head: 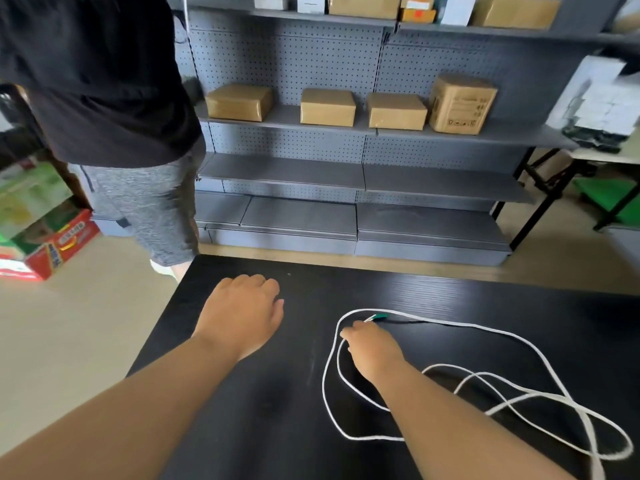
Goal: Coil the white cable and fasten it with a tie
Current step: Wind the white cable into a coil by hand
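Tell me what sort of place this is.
Probably a stockroom or small warehouse: grey pegboard shelving holds taped brown parcels, printed cartons sit on the floor, and a black worktable stands in front.

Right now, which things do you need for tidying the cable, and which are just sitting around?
Needed for the job:
white cable, lying loose on the black table
green tie, just past the right hand
left hand, resting on the table

Just sitting around:
brown boxes on the grey shelves
red carton on the floor
another person standing nearby
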